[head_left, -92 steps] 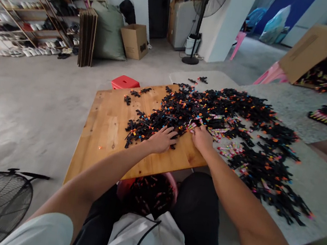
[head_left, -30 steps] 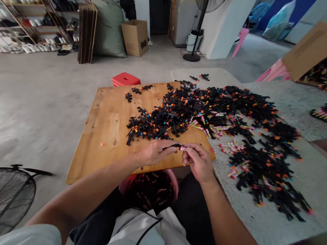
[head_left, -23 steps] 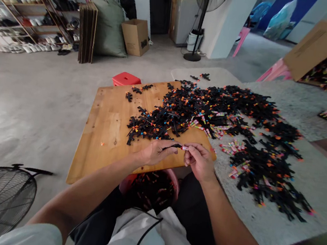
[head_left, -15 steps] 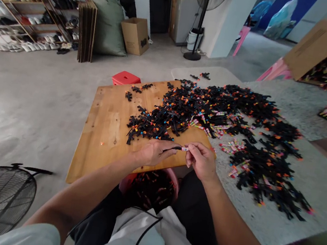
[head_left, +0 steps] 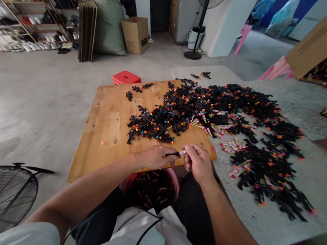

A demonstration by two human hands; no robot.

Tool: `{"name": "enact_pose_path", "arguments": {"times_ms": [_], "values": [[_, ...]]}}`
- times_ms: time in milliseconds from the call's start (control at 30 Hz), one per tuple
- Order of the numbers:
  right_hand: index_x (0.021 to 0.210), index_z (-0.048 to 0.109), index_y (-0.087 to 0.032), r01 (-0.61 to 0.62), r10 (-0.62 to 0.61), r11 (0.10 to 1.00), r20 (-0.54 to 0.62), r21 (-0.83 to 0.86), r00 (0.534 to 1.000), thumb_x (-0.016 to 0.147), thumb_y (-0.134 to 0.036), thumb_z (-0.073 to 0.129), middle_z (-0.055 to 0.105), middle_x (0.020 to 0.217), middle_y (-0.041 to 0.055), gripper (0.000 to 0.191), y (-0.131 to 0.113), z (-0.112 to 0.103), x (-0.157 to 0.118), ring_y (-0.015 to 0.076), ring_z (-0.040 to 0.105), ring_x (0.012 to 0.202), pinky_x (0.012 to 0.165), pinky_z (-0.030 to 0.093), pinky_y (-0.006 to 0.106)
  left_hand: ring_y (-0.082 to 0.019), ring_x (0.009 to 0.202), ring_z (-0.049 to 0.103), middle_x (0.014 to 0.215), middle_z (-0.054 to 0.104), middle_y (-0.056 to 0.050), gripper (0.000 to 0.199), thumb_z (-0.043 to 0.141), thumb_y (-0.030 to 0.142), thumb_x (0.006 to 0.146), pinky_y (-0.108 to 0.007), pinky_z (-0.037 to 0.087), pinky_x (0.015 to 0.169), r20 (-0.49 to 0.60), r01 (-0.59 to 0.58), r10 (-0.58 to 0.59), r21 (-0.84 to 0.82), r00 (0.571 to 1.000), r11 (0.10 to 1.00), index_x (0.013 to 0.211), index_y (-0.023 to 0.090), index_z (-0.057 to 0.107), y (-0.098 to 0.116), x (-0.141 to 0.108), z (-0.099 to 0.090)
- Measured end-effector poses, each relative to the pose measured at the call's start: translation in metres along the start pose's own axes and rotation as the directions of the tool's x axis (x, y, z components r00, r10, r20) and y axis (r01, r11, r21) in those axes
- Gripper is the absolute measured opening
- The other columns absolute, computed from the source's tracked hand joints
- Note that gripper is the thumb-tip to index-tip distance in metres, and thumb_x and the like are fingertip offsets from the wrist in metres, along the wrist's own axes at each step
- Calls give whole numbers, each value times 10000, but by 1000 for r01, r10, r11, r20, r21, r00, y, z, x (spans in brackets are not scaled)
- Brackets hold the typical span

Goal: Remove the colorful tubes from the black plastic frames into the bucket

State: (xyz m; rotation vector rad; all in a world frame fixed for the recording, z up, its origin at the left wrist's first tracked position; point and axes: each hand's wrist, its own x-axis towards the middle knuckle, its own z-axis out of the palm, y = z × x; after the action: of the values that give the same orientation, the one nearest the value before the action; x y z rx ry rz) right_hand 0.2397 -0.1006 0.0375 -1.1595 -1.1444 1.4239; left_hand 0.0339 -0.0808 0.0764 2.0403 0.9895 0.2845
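Currently, the left hand (head_left: pixel 156 157) is gripping a slim black piece (head_left: pixel 172 154) over the near edge of the brown wooden surface (head_left: pixel 97 128); the right hand (head_left: pixel 200 165) is pinching the pink-and-white printed tube (head_left: pixel 182 152). Both should be keeping these parts aligned.

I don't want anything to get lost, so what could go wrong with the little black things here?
The left grip holds a small black plastic piece and the right grip pinches a slim pink-and-white tube; a slip might drop either.

They are near the brown wooden tabletop's front edge, so they could fall into the round pink tub below.

A bump might knock the loose black pieces off the far edge.
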Motion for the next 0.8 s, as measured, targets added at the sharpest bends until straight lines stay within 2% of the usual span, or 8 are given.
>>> {"name": "enact_pose_path", "arguments": {"times_ms": [67, 167, 233, 300, 367, 467, 600, 800], "values": [[937, 669, -193, -72, 81, 996, 171, -55, 982, 952, -572, 613, 541, 569, -55, 384, 1, -3, -7, 93, 453, 427, 395, 357, 212, -127, 637, 620, 757, 715, 1, 320, 498, 395, 1025, -216, 409, 605, 139, 8, -22, 101, 990, 995, 965, 186, 732, -2, -6, -7], [1071, 680, -185, -152, 288, 944, 506, -294, 813, 964, -561, 594, 679, 681, -9, 401, 2, -18, -13, 111, 551, 477, 437, 394, 214, -158, 749, 685, 874, 776, -10, 345, 602, 515, 956, -214, 421, 628, 385, 1, -74, 186, 920, 983, 986, 215, 769, -12, -15, -19], [1109, 688, -184, -106, 364, 888, 543, -447, 757, 969, -528, 588, 725, 744, 14, 385, 4, -34, -8, 128, 596, 514, 471, 420, 226, -177, 827, 715, 971, 795, -16, 353, 626, 531, 937, -219, 456, 672, 398, 15, -105, 223, 912, 975, 1053, 233, 774, -22, -16, -25], [1016, 707, -182, -31, 292, 818, 367, -574, 883, 996, -488, 527, 725, 748, 24, 355, 7, -52, 9, 145, 616, 553, 522, 443, 243, -194, 902, 723, 1031, 793, -29, 333, 581, 478, 977, -243, 493, 750, 223, 29, -99, 299, 970, 954, 1121, 238, 761, -33, -8, -26], [936, 713, -176, 1, 78, 696, 77, -718, 994, 1021, -405, 459, 727, 775, 50, 352, 10, -68, 37, 178, 654, 654, 624, 481, 270, -210, 1014, 707, 1119, 775, -53, 323, 492, 376, 1029, -284, 515, 875, -26, 37, -29, 400, 999, 916, 1177, 234, 743, -45, 7, -22], [1115, 722, -149, -52, -162, 439, -137, -897, 977, 978, -224, 482, 746, 1022, 124, 286, 10, -79, 88, 243, 693, 939, 838, 500, 316, -280, 1289, 579, 1363, 673, -115, 313, 511, 298, 1015, -421, 440, 1114, -216, 24, 134, 603, 967, 798, 1226, 208, 725, -61, 37, -11], [1246, 672, -125, -152, -187, 127, -174, -980, 967, 974, -206, 510, 628, 1296, 211, 326, 6, -69, 136, 300, 677, 1064, 900, 501, 369, -384, 1447, 409, 1504, 553, -159, 298, 612, 351, 969, -631, 263, 1216, -178, 15, 185, 759, 966, 651, 1182, 186, 740, -78, 65, 1], [1295, 589, -75, -153, -112, 26, -155, -988, 982, 998, -149, 445, 620, 1286, 244, 338, 8, -57, 143, 304, 670, 1085, 922, 493, 388, -286, 1332, 549, 1295, 706, -110, 271, 555, 321, 1007, -573, 211, 1258, -242, -75, 294, 640, 925, 765, 1167, 195, 733, -96, 66, 4]]}}
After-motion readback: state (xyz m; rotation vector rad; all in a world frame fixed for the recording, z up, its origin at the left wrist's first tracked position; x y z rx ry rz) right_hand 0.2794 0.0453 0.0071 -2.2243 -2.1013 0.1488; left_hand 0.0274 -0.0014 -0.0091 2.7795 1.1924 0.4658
